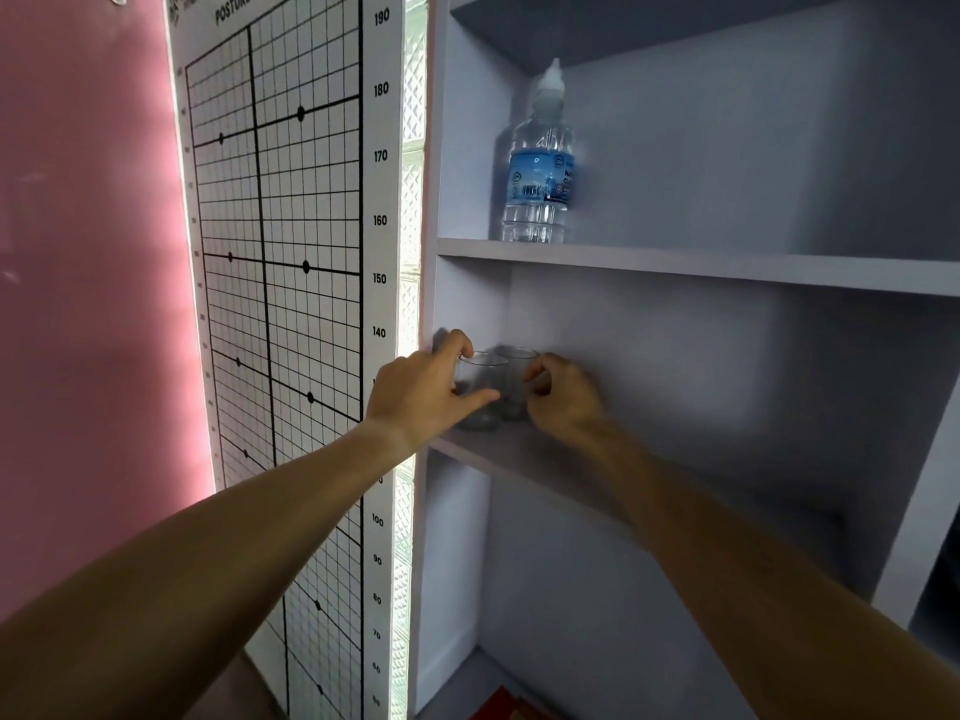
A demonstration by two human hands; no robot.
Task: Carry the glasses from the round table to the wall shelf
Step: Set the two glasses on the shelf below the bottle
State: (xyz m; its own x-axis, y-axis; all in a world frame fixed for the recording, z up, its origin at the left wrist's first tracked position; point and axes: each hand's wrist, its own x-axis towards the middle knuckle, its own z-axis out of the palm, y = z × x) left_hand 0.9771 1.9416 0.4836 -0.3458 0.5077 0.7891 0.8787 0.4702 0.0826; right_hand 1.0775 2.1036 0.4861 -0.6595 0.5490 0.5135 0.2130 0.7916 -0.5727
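1. Head view: both glasses were at the wall shelf (pixel 519 459), standing side by side at its left end, so the placing step looked nearly done.
2. The left hand (pixel 421 397) had thumb and fingers wrapped around the left glass (pixel 480 389); the right hand (pixel 563 394) curled its fingers on the right glass (pixel 514 381).
3. Next, I judged, both grips needed loosening without knocking the glasses together.
4. Both glasses looked empty; a water bottle (pixel 540 163) stood one board higher, mostly full.
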